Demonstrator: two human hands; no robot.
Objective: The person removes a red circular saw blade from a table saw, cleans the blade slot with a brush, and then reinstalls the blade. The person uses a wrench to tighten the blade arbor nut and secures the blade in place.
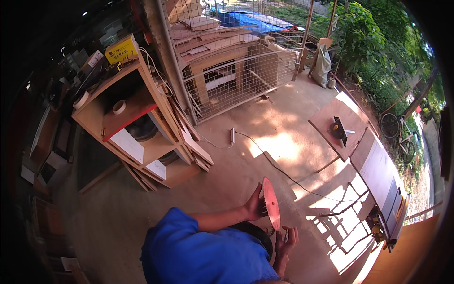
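Observation:
A round, red circular saw blade with a small center hole stands nearly upright in front of my blue-sleeved body. My left hand grips it from the left, with the thumb up along the rim and the other fingers partly hidden behind the disc. Just below the blade's lower edge is my right hand, its fingers curled in. A small thing seems to sit between those fingers, too small to make out. Whether the right fingertips touch the blade, I cannot tell.
A wooden shelf unit stands at the left, with a yellow box on top. A power strip and its cord lie on the concrete floor. A table saw and a board with a black tool are at the right. Behind is a mesh gate.

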